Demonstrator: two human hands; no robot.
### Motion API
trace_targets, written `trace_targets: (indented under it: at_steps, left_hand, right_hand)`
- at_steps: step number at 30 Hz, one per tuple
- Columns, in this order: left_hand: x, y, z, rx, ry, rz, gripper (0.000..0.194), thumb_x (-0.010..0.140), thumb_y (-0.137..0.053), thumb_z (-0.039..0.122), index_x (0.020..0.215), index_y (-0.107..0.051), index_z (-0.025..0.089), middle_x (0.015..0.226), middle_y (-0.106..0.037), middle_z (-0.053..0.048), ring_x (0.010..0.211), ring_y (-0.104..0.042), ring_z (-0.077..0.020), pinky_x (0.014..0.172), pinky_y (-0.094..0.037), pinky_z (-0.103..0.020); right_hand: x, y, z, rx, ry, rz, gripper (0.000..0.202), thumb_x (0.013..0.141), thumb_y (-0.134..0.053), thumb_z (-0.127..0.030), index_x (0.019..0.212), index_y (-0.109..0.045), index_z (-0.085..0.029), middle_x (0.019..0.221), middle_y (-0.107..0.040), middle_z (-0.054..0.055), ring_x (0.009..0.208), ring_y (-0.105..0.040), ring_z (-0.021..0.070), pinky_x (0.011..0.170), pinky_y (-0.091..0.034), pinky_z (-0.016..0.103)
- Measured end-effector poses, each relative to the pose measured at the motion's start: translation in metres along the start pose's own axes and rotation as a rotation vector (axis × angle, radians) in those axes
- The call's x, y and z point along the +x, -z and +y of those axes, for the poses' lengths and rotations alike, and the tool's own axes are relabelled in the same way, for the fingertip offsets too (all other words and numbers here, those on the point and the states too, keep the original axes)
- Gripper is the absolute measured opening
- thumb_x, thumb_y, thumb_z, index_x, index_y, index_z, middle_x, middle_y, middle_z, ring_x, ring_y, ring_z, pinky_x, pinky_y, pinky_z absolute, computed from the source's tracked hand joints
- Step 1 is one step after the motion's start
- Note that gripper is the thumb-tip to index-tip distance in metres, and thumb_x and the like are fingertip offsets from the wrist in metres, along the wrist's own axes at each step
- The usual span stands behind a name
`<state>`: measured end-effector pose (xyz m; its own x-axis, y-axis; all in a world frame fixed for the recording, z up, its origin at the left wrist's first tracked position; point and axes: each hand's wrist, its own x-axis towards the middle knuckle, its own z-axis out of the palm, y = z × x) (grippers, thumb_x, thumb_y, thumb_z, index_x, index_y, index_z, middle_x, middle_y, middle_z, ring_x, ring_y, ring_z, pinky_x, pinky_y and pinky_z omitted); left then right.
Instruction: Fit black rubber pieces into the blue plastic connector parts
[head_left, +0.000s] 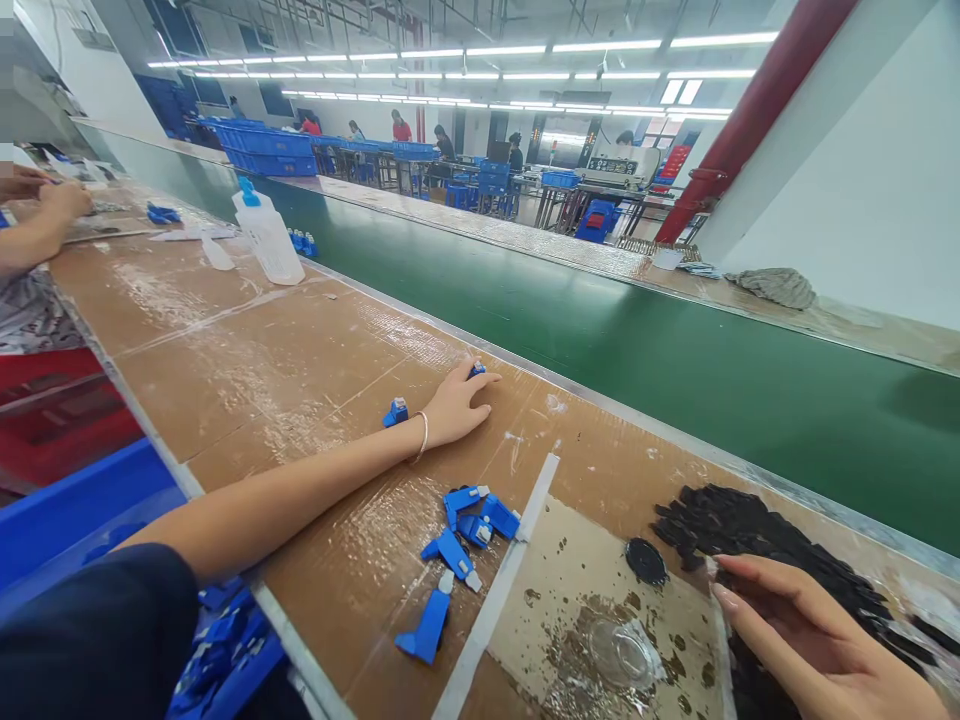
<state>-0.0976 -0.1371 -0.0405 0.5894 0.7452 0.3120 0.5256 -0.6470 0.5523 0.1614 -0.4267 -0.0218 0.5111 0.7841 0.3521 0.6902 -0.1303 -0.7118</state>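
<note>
My left hand (pixel 456 402) reaches far across the brown taped bench (pixel 247 370), its fingers closed over a small blue plastic part (pixel 477 370) near the conveyor's edge. Another blue part (pixel 396 411) lies just left of that wrist. Several blue parts (pixel 465 530) lie in a loose cluster nearer to me. My right hand (pixel 810 640) rests flat and open at the lower right, fingers on a pile of small black discs (pixel 757 535). One black disc (pixel 646 561) lies apart from the pile, beside a stained mat (pixel 570 590).
A green conveyor belt (pixel 600 320) runs along the far side of the bench. A clear squeeze bottle with a blue cap (pixel 266 232) stands at the left. Another person's arms (pixel 37 220) work at the far left. Blue bins (pixel 82 510) sit below the bench edge.
</note>
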Motion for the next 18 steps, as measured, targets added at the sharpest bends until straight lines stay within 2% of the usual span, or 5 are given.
trace_targets:
  at_steps: [4, 6, 10, 14, 18]
  left_hand:
    - [0.007, -0.004, -0.007, -0.023, -0.086, 0.023, 0.036, 0.082, -0.052, 0.007, 0.113, -0.066, 0.016, 0.119, -0.059, -0.011, 0.116, -0.057, -0.0241, 0.108, -0.044, -0.044]
    - [0.007, -0.004, -0.007, -0.038, -0.139, 0.034, 0.032, 0.084, -0.047, 0.006, 0.108, -0.066, 0.016, 0.105, -0.062, -0.008, 0.102, -0.061, -0.0207, 0.099, -0.049, -0.041]
    - [0.001, 0.0, -0.003, -0.064, -0.255, 0.018, 0.023, 0.088, -0.05, 0.01, 0.103, -0.065, 0.018, 0.096, -0.065, -0.004, 0.091, -0.062, -0.0164, 0.088, -0.052, -0.033]
    - [-0.004, 0.001, 0.001, -0.062, -0.329, 0.014, 0.017, 0.089, -0.056, 0.016, 0.104, -0.064, 0.018, 0.094, -0.066, -0.003, 0.084, -0.063, -0.0141, 0.082, -0.053, -0.03]
    - [-0.004, -0.002, -0.001, -0.037, -0.384, 0.026, 0.017, 0.093, -0.052, 0.017, 0.104, -0.065, 0.019, 0.099, -0.067, -0.004, 0.092, -0.064, -0.0153, 0.085, -0.053, -0.032]
  right_hand:
    - [-0.005, 0.002, -0.034, 0.663, -0.739, 0.084, 0.052, 0.025, -0.093, -0.051, 0.067, -0.077, -0.026, 0.087, -0.077, 0.003, 0.074, -0.073, 0.0175, 0.068, -0.056, 0.014]
    - [-0.008, 0.001, -0.048, 0.808, -0.882, 0.047, 0.053, 0.023, -0.096, -0.043, 0.069, -0.078, -0.024, 0.092, -0.077, 0.006, 0.076, -0.072, 0.0171, 0.069, -0.056, 0.014]
    - [-0.019, -0.004, -0.067, 0.961, -0.831, -0.025, 0.046, 0.042, -0.095, -0.044, 0.079, -0.079, -0.024, 0.091, -0.077, 0.006, 0.075, -0.07, 0.0113, 0.075, -0.054, 0.01]
    - [-0.028, -0.009, -0.066, 0.999, -0.79, -0.066, 0.039, 0.051, -0.093, -0.045, 0.083, -0.079, -0.027, 0.093, -0.078, 0.004, 0.08, -0.072, 0.0111, 0.079, -0.053, 0.009]
    - [-0.028, -0.006, -0.045, 0.868, -0.468, -0.259, 0.023, 0.074, -0.08, -0.045, 0.095, -0.078, -0.034, 0.103, -0.076, 0.004, 0.097, -0.072, 0.017, 0.082, -0.054, 0.015]
